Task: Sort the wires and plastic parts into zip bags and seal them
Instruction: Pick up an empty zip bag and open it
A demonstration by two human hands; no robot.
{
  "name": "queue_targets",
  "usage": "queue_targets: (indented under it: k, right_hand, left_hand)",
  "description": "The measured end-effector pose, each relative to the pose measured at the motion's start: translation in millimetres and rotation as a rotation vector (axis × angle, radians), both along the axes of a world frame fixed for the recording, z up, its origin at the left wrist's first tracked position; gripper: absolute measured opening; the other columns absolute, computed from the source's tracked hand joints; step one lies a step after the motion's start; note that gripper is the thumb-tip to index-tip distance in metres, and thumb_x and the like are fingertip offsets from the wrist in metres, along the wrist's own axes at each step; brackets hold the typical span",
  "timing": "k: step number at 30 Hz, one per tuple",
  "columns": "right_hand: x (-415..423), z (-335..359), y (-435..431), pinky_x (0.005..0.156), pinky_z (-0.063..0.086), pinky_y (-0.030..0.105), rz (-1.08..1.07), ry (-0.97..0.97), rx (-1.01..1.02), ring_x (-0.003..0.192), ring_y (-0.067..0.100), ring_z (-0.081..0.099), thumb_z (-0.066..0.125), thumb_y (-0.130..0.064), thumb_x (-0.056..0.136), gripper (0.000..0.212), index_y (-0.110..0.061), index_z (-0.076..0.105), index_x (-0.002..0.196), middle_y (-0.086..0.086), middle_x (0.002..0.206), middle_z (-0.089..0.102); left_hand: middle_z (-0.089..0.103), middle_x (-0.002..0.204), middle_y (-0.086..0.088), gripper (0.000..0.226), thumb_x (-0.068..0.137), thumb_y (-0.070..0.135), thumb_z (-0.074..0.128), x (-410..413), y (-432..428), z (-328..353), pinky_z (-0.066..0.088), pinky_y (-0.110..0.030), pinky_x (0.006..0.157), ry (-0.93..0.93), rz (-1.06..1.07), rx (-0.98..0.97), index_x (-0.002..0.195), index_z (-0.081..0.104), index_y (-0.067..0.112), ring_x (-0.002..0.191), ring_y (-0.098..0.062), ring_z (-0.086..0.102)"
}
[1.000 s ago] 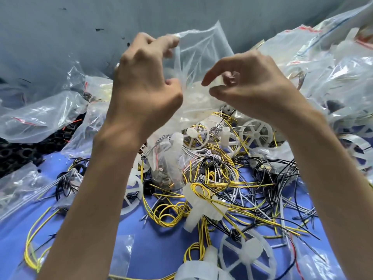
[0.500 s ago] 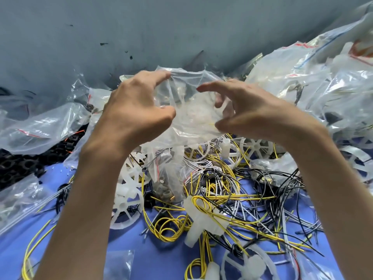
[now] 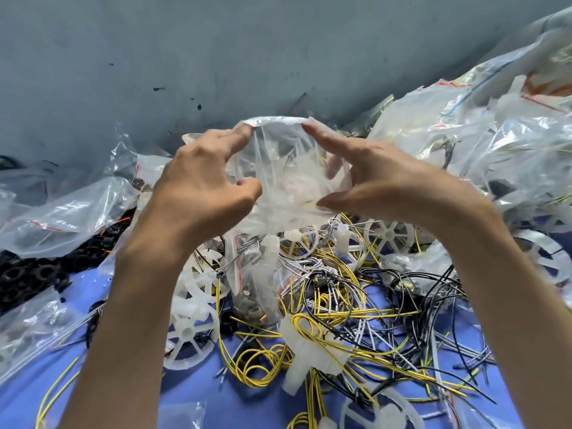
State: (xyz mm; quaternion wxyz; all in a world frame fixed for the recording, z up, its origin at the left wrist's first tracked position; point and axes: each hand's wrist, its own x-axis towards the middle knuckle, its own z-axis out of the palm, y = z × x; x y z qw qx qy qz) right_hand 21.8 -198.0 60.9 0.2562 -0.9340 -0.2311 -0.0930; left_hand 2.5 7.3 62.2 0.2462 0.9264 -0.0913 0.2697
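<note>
We hold one clear zip bag up between both hands, above the pile. The left hand is half closed: its first finger reaches to the left corner of the bag's top edge, and its thumb presses the near side lower down. The right hand does the same at the other corner. Its thumb is on the near side and its other fingers are behind the plastic, where we see them dimly. So each hand pinches the bag and nothing else. Inside the bag, between the two hands, lie white plastic parts.

Under the hands the loose wires, yellow, black and grey, lie tangled on the blue surface together with white plastic wheels. More filled bags are piled beyond the right hand.

We judge that the step in hand is the sealing of this bag. The top edge looks stretched between the two fingertips, but we cannot tell whether the strip is already pressed together. The next move, we think, calls for lining up both lips of the strip. Then thumb and finger should run along it from one corner to the other, with no part caught in it. Much sorting is left, judging by the pile below.
</note>
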Motion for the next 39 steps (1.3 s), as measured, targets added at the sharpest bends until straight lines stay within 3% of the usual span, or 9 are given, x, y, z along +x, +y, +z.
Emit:
queue_targets:
  k: [5, 9, 16, 19, 22, 27, 32, 36, 39]
  right_hand:
    - [4, -2, -6, 0.063, 0.040, 0.018, -0.026, -0.010, -0.072, 0.069, -0.003, 0.046, 0.073, -0.026, 0.079, 0.092, -0.045, 0.012, 0.146, -0.006, 0.109, 0.055]
    - [0, 2, -8, 0.067, 0.033, 0.017, 0.082, -0.031, -0.149, 0.077, -0.003, 0.050, 0.062, -0.032, 0.086, 0.055, -0.051, 0.041, 0.133, -0.006, 0.110, 0.053]
    - [1, 7, -11, 0.070, 0.052, 0.030, 0.081, -0.093, 0.278, 0.079, 0.016, 0.069, 0.060, -0.015, 0.091, 0.032, -0.036, 0.061, 0.114, -0.003, 0.105, 0.062]
    - [8, 0, -17, 0.068, 0.050, 0.019, -0.004, 0.003, 0.081, 0.086, 0.012, 0.064, 0.064, -0.028, 0.087, 0.045, -0.031, 0.050, 0.130, -0.008, 0.115, 0.060]
    - [13, -10, -17, 0.074, 0.049, 0.020, -0.016, 0.137, -0.218, 0.095, 0.008, 0.059, 0.065, -0.041, 0.085, 0.055, -0.032, 0.045, 0.136, -0.005, 0.129, 0.054]
    - [17, -24, -16, 0.095, 0.041, 0.027, 0.009, 0.350, -0.457, 0.113, 0.012, 0.054, 0.060, -0.053, 0.084, 0.057, -0.043, 0.041, 0.137, -0.007, 0.143, 0.046]
    - [22, -30, -17, 0.098, 0.042, 0.035, -0.002, 0.371, -0.609, 0.124, 0.019, 0.048, 0.057, -0.048, 0.088, 0.051, -0.041, 0.043, 0.136, -0.002, 0.142, 0.047]
    - [22, -35, -14, 0.099, 0.039, 0.035, -0.001, 0.436, -0.685, 0.128, 0.020, 0.044, 0.055, -0.050, 0.089, 0.048, -0.042, 0.045, 0.135, -0.005, 0.145, 0.043]
    - [26, -39, -12, 0.103, 0.039, 0.039, -0.004, 0.426, -0.676, 0.130, 0.020, 0.043, 0.055, -0.051, 0.089, 0.050, -0.040, 0.044, 0.136, -0.004, 0.146, 0.042]
  left_hand:
    - [0.066, 0.095, 0.022, 0.063, 0.067, 0.025, 0.055, 1, -1, 0, 0.031, 0.004, 0.059, 0.108, -0.121, 0.059, 0.129, 0.056, 0.039, 0.066, -0.003, 0.046]
    - [0.060, 0.079, 0.029, 0.062, 0.068, 0.022, 0.058, 2, 7, 2, 0.032, 0.000, 0.054, 0.126, -0.091, 0.009, 0.128, 0.058, 0.037, 0.052, 0.019, 0.046]
    - [0.053, 0.057, 0.017, 0.061, 0.066, 0.018, 0.055, -1, 24, 10, 0.045, -0.019, 0.063, -0.026, 0.139, -0.069, 0.124, 0.060, 0.034, 0.052, -0.001, 0.051]
    - [0.067, 0.088, -0.005, 0.061, 0.068, 0.015, 0.052, -5, 26, 13, 0.052, -0.039, 0.088, -0.176, 0.200, -0.095, 0.127, 0.053, 0.032, 0.085, -0.035, 0.063]
    - [0.059, 0.129, -0.003, 0.064, 0.071, 0.020, 0.039, -6, 19, 13, 0.045, -0.042, 0.101, -0.327, 0.274, -0.177, 0.134, 0.044, 0.032, 0.113, -0.033, 0.056]
    - [0.060, 0.122, -0.012, 0.055, 0.084, 0.010, 0.035, -7, 18, 14, 0.051, -0.052, 0.068, -0.321, 0.320, -0.210, 0.135, 0.046, 0.026, 0.084, -0.050, 0.058]
    - [0.062, 0.056, 0.024, 0.058, 0.073, 0.002, 0.053, -12, 17, 13, 0.045, -0.020, 0.056, 0.001, 0.074, 0.147, 0.113, 0.064, 0.043, 0.043, 0.001, 0.053]
    - [0.059, 0.078, 0.043, 0.060, 0.080, -0.001, 0.057, -6, 13, 3, 0.037, -0.007, 0.047, 0.365, -0.145, 0.257, 0.113, 0.057, 0.048, 0.054, 0.024, 0.047]
    - [0.024, 0.077, 0.055, 0.060, 0.083, -0.002, 0.056, -6, 12, 2, 0.033, 0.000, 0.045, 0.444, -0.251, 0.339, 0.127, 0.053, 0.039, 0.067, 0.041, 0.027]
